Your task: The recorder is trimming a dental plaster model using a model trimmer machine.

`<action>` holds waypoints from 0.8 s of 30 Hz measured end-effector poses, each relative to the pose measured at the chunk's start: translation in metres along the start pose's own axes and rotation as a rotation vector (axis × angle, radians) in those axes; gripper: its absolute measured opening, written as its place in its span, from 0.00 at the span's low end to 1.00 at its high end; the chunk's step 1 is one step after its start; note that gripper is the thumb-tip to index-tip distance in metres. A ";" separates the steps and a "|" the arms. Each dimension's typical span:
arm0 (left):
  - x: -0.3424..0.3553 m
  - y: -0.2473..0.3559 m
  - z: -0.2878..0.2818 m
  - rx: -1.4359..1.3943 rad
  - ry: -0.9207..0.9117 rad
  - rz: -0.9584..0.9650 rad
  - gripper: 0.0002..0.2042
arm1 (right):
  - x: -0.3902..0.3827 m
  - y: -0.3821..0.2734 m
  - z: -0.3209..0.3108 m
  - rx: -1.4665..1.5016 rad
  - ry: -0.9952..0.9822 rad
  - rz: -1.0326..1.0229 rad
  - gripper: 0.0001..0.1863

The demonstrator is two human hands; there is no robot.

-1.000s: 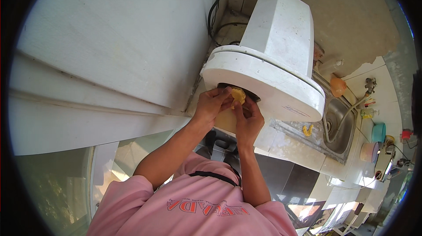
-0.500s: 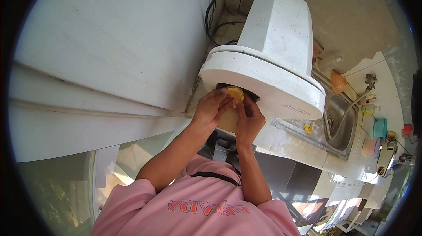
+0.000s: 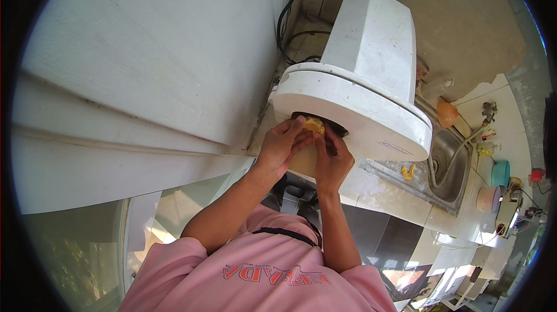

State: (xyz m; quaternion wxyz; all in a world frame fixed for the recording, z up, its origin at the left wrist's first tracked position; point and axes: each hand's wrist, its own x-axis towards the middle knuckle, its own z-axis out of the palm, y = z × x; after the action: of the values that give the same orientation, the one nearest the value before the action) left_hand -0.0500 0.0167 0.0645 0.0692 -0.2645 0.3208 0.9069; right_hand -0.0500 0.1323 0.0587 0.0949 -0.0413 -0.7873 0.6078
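Observation:
My left hand [image 3: 281, 145] and my right hand [image 3: 334, 158] meet in front of a white appliance. Between their fingertips is a rough, rounded yellow piece of fruit [image 3: 314, 125]; it resembles peeled citrus, but its exact kind is unclear. Fingers of both hands are closed on its edges, with the thumbs on the side facing me. Just behind it, a dark opening [image 3: 338, 128] shows in the front of the white appliance [image 3: 354, 106], which has a tapered boxy upper part and a wide rounded lower part. The fingers partly cover that opening.
Right of the appliance, a curved yellow peel-like piece [image 3: 408, 171] lies beside a metal sink [image 3: 458, 164] with a hose [image 3: 464, 141]. An orange bag [image 3: 447, 113], a teal tub [image 3: 501, 172] and a pale tub [image 3: 488, 199] stand farther right. Black cables [image 3: 282, 27] hang along the left wall.
The yellow piece has turned slightly between my fingers, and my right thumb now overlaps its lower edge. The view has shifted a little, moving the appliance slightly right and down.

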 end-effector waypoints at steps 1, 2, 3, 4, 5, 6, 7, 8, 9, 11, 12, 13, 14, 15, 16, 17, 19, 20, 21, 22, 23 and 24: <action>0.000 -0.001 0.000 0.057 -0.012 0.011 0.10 | -0.001 -0.001 0.000 0.000 0.001 -0.002 0.15; 0.000 -0.001 0.000 0.057 -0.014 0.012 0.10 | -0.001 -0.002 0.000 0.010 0.003 0.010 0.15; 0.001 -0.001 0.001 0.017 0.002 0.013 0.10 | -0.002 -0.003 0.000 0.021 0.005 0.023 0.15; 0.002 -0.001 0.002 -0.023 0.015 0.012 0.10 | -0.003 -0.002 0.000 0.021 0.009 0.021 0.15; 0.004 -0.003 0.001 -0.022 0.011 0.011 0.10 | -0.003 0.000 0.000 0.010 0.007 0.048 0.15; 0.006 -0.005 -0.001 -0.026 0.014 0.015 0.10 | -0.003 0.002 -0.001 0.000 0.005 0.075 0.15; 0.007 -0.006 -0.001 -0.029 0.021 0.019 0.10 | -0.003 0.001 -0.001 0.001 0.007 0.075 0.15; 0.007 -0.007 -0.001 -0.027 0.019 0.018 0.10 | -0.002 -0.001 -0.001 -0.005 0.008 0.076 0.15; 0.006 -0.007 0.001 -0.031 0.038 0.025 0.10 | -0.001 -0.002 -0.001 -0.011 0.008 0.077 0.15; 0.005 -0.007 0.004 -0.033 0.055 0.030 0.10 | -0.001 -0.002 -0.001 -0.015 0.014 0.074 0.15; 0.004 -0.007 0.005 -0.039 0.056 0.036 0.10 | -0.001 -0.002 -0.001 -0.021 0.018 0.070 0.15; 0.003 -0.007 0.006 -0.047 0.058 0.043 0.10 | -0.001 -0.002 0.000 -0.020 0.018 0.071 0.15; 0.004 -0.007 0.006 -0.046 0.058 0.043 0.10 | 0.000 -0.002 0.000 -0.016 0.024 0.073 0.15; 0.004 -0.008 0.006 -0.045 0.060 0.042 0.10 | 0.000 -0.002 0.000 -0.013 0.029 0.075 0.15; 0.004 -0.008 0.005 -0.046 0.061 0.042 0.10 | 0.000 -0.002 0.000 -0.012 0.028 0.075 0.15; 0.005 -0.008 0.005 -0.046 0.062 0.042 0.10 | 0.000 -0.004 0.000 -0.011 0.027 0.082 0.15; 0.005 -0.009 0.004 -0.042 0.057 0.041 0.10 | 0.000 -0.004 0.000 -0.010 0.026 0.088 0.15; 0.005 -0.008 0.004 -0.043 0.058 0.042 0.10 | 0.000 -0.005 0.001 -0.001 0.028 0.087 0.15; 0.004 -0.008 0.004 -0.052 0.055 0.043 0.10 | 0.000 -0.005 0.001 0.007 0.030 0.086 0.15; 0.004 -0.008 0.004 -0.062 0.052 0.044 0.10 | 0.000 -0.005 0.001 0.007 0.030 0.085 0.15; 0.003 -0.007 0.002 -0.063 0.051 0.045 0.10 | 0.000 -0.004 0.001 0.021 0.027 0.079 0.15; 0.002 -0.004 -0.004 -0.064 -0.030 0.030 0.10 | 0.000 -0.004 0.001 0.036 0.024 0.072 0.15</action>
State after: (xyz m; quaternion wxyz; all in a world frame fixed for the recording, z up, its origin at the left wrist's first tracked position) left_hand -0.0493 0.0178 0.0586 0.0521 -0.2482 0.2944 0.9214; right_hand -0.0501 0.1306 0.0623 0.0831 -0.0754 -0.7730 0.6244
